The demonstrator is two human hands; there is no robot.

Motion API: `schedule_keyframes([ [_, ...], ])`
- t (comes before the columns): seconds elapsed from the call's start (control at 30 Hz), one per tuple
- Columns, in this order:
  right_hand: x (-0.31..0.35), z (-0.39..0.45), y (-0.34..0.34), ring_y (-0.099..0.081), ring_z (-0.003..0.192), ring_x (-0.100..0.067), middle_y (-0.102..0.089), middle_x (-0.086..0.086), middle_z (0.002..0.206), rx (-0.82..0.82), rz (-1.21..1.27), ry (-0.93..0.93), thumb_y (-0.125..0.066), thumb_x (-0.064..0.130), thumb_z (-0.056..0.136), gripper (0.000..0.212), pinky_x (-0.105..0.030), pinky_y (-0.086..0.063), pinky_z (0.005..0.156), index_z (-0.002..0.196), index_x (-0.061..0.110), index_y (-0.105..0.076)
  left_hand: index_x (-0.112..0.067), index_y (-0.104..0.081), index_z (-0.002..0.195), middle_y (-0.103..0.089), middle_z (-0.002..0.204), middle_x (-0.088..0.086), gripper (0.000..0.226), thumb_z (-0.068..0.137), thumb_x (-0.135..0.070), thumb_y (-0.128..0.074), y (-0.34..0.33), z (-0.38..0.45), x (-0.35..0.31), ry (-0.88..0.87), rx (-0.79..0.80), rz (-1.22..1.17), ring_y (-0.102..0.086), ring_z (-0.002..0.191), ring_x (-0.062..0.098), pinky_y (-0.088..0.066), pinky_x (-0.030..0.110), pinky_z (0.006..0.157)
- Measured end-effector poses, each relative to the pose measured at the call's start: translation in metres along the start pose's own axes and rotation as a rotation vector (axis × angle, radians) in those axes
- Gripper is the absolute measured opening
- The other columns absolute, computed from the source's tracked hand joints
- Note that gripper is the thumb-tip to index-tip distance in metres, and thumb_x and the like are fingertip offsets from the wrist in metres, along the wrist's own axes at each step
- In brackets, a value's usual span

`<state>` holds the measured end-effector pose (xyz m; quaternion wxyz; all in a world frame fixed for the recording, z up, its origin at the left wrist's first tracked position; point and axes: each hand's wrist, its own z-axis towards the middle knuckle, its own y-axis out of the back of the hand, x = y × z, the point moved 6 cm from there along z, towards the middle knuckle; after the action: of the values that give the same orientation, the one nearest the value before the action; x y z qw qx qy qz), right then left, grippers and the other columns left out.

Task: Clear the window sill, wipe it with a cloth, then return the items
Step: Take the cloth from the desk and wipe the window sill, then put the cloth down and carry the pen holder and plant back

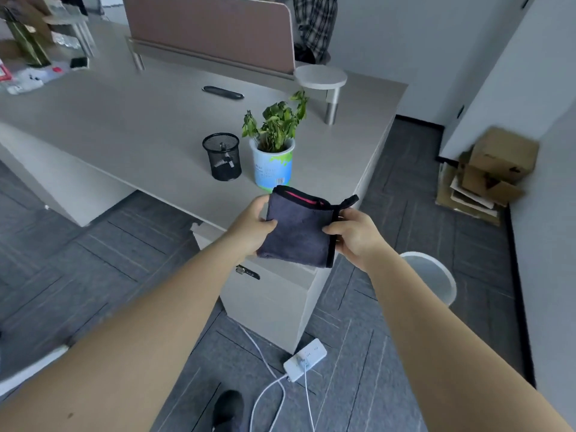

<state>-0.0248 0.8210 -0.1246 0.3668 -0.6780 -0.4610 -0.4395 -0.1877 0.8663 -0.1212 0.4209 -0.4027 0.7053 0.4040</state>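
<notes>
A folded dark grey cloth (299, 229) with black edging and a pink strip is held in the air over the desk's near corner. My left hand (254, 224) grips its left edge and my right hand (353, 233) pinches its right edge. Just beyond the cloth, a potted green plant (274, 145) in a white and blue pot and a black mesh pen holder (223, 157) stand side by side on the grey desk (131, 120). No window sill is in view.
A white waste bin (431, 275) stands on the floor to the right of the desk. Cardboard boxes (492, 169) are stacked against the right wall. A white power strip (305, 358) with cables lies on the carpet near my shoe (229, 408). A person in a checked shirt (314, 23) is behind the divider.
</notes>
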Motion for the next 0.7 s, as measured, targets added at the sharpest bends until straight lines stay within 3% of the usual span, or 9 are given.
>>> schedule_keyframes([
  [0.13, -0.022, 0.062, -0.003, -0.052, 0.083, -0.027, -0.056, -0.007, 0.077, -0.182, -0.126, -0.039, -0.046, -0.018, 0.075, 0.028, -0.033, -0.041, 0.070, 0.084, 0.006, -0.057, -0.029, -0.037, 0.133, -0.057, 0.095, 0.015, 0.048, 0.092, -0.006, -0.042, 0.002, 0.078, 0.018, 0.021, 0.123, 0.133, -0.056, 0.091, 0.029, -0.046, 0.040, 0.074],
  [0.23, -0.035, 0.098, -0.004, -0.049, 0.068, -0.019, -0.056, -0.005, 0.076, -0.282, -0.274, -0.068, -0.050, -0.015, 0.075, 0.033, -0.024, -0.036, 0.056, 0.104, -0.002, -0.059, -0.029, -0.036, 0.134, -0.057, 0.098, 0.016, 0.051, 0.089, -0.006, -0.043, 0.000, 0.126, 0.032, 0.039, 0.205, 0.253, -0.059, 0.099, 0.035, -0.049, 0.047, 0.084],
  [0.3, -0.044, 0.116, -0.003, -0.050, 0.072, -0.022, -0.055, -0.001, 0.073, -0.330, -0.370, -0.089, -0.051, -0.012, 0.076, 0.036, -0.024, -0.036, 0.056, 0.110, -0.001, -0.058, -0.027, -0.036, 0.136, -0.056, 0.098, 0.013, 0.052, 0.089, -0.006, -0.044, -0.003, 0.149, 0.040, 0.032, 0.244, 0.338, -0.059, 0.102, 0.036, -0.049, 0.045, 0.085],
  [0.4, -0.060, 0.129, -0.004, -0.047, 0.078, -0.023, -0.047, 0.005, 0.065, -0.365, -0.476, -0.170, -0.053, -0.008, 0.076, 0.028, -0.022, -0.031, 0.051, 0.100, 0.006, -0.058, -0.023, -0.037, 0.137, -0.059, 0.102, 0.020, 0.053, 0.087, -0.006, -0.046, -0.006, 0.170, 0.050, -0.008, 0.266, 0.486, -0.057, 0.103, 0.037, -0.041, 0.034, 0.077],
  [0.53, -0.065, 0.137, -0.003, -0.047, 0.078, -0.024, -0.050, -0.001, 0.068, -0.418, -0.515, -0.236, -0.054, -0.004, 0.075, 0.018, -0.024, -0.030, 0.049, 0.089, 0.009, -0.053, -0.015, -0.044, 0.132, -0.062, 0.103, 0.018, 0.050, 0.083, -0.007, -0.054, -0.006, 0.186, 0.051, -0.038, 0.274, 0.610, -0.057, 0.105, 0.036, -0.044, 0.035, 0.084],
  [0.6, -0.059, 0.137, -0.002, -0.049, 0.088, -0.026, -0.056, -0.010, 0.094, -0.471, -0.585, -0.272, -0.058, 0.003, 0.077, 0.027, -0.024, -0.035, 0.054, 0.104, 0.004, -0.054, -0.011, -0.045, 0.129, -0.061, 0.114, 0.016, 0.050, 0.081, -0.008, -0.057, -0.003, 0.191, 0.049, -0.056, 0.247, 0.672, -0.055, 0.108, 0.035, -0.044, 0.037, 0.088],
  [0.67, -0.050, 0.133, 0.002, -0.043, 0.113, -0.032, -0.046, -0.018, 0.127, -0.610, -0.683, -0.292, -0.061, 0.011, 0.078, 0.051, -0.033, -0.041, 0.083, 0.125, 0.001, -0.042, -0.010, -0.042, 0.133, -0.055, 0.127, 0.015, 0.054, 0.082, -0.012, -0.059, 0.002, 0.194, 0.047, -0.058, 0.198, 0.680, -0.051, 0.117, 0.033, -0.042, 0.037, 0.094],
  [0.7, -0.043, 0.130, 0.002, -0.035, 0.124, -0.034, -0.037, -0.018, 0.137, -0.674, -0.716, -0.257, -0.062, 0.014, 0.078, 0.062, -0.037, -0.035, 0.098, 0.133, 0.002, -0.034, -0.010, -0.043, 0.133, -0.054, 0.130, 0.015, 0.054, 0.082, -0.014, -0.060, 0.007, 0.194, 0.045, -0.057, 0.161, 0.643, -0.050, 0.119, 0.032, -0.041, 0.036, 0.095],
])
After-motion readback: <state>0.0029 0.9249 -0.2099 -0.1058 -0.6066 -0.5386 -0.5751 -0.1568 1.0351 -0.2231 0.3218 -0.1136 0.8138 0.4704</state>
